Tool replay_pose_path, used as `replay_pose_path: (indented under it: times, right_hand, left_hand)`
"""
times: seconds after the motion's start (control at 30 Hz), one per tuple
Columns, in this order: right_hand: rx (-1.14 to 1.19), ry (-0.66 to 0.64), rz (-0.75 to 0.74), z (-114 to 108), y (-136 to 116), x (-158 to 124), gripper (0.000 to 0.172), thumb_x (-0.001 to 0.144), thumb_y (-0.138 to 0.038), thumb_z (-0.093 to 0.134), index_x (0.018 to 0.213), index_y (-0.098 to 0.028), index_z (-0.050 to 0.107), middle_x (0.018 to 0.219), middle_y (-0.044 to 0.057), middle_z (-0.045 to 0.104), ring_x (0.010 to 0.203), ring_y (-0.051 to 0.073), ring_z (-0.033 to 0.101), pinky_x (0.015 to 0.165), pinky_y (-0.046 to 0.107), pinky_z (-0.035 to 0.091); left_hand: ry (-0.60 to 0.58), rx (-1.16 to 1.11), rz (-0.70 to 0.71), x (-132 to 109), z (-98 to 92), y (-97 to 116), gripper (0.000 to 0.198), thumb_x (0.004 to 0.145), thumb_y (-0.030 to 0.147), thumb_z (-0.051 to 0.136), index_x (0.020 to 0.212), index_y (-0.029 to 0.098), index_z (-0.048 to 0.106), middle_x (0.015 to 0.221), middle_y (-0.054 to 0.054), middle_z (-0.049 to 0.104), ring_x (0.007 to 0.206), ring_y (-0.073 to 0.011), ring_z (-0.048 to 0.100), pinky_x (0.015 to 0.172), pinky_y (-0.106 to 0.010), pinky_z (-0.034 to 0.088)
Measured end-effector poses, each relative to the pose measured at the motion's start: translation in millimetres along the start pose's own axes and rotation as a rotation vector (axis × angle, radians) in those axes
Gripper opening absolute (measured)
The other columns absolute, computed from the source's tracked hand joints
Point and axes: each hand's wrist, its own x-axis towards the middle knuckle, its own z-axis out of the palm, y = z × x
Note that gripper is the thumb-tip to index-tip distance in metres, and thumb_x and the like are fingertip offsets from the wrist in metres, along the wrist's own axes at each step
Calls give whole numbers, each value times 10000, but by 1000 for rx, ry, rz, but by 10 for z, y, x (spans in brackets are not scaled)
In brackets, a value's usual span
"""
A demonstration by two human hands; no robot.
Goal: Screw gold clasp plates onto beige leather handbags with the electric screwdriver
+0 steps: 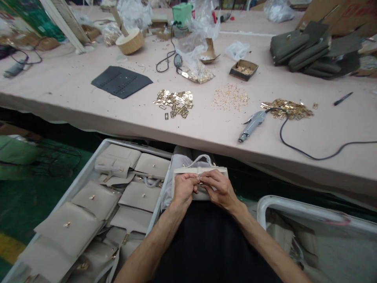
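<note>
A beige handbag (178,171) with a pale wrapped handle (203,157) rests on my lap below the table edge. My left hand (186,188) is closed at the middle of the bag, thumb and finger pinched together. Opposite it, my right hand (216,184) pinches at the same spot, its fingertips meeting those of the left. A small shiny metal piece shows between the fingertips, mostly covered, so its exact kind is hidden.
A white bin (103,145) of beige bags stands left, another bin (262,204) right. On the table (132,118) lie an electric screwdriver (251,125), gold metal plates (173,103), small screws (231,97), more gold pieces (287,109), a dark sheet (120,81) and dark bags (312,49).
</note>
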Motion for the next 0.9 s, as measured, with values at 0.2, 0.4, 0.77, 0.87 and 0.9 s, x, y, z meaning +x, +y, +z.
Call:
replay_pose_path:
  times: [0.2,0.4,0.77,0.87,0.9]
  right_hand:
    - [-16,52,-84,39,76,155,296,961,-44,545,1144,-209,711,1033,100,735,916,218,669,798,369,544]
    - [180,106,218,-103,36,392,112,949,-160,652,911,-190,753,851,50,740,767,183,672,714,305,507]
    - [500,35,571,-231,67,529,129,881,-286,753,882,-173,814,804,43,748,716,171,656,673,272,507]
    - [520,12,560,-238,70,509,146,893,-291,739,920,-176,825,850,53,753,762,177,664,694,272,512]
    - [521,7,556,-240,72,501,148,897,-286,733,931,-178,827,863,54,755,775,178,666,702,272,513]
  left_hand:
    - [-34,3,-26,-21,64,99,215,535,279,795,622,112,692,506,-26,629,365,-102,496,395,-240,444]
    - [65,213,272,-169,23,59,267,804,405,781,860,147,748,720,-52,735,441,-89,543,418,-194,416]
    - [-206,338,411,-115,32,66,342,917,412,720,1140,160,783,879,-99,788,449,-115,638,413,-214,484]
    - [-177,240,304,-86,65,61,369,844,416,791,1036,102,794,481,-14,663,330,-103,519,350,-186,390]
    - [-159,209,296,-74,70,58,353,811,406,819,978,96,794,442,-4,639,325,-102,508,355,-185,394]
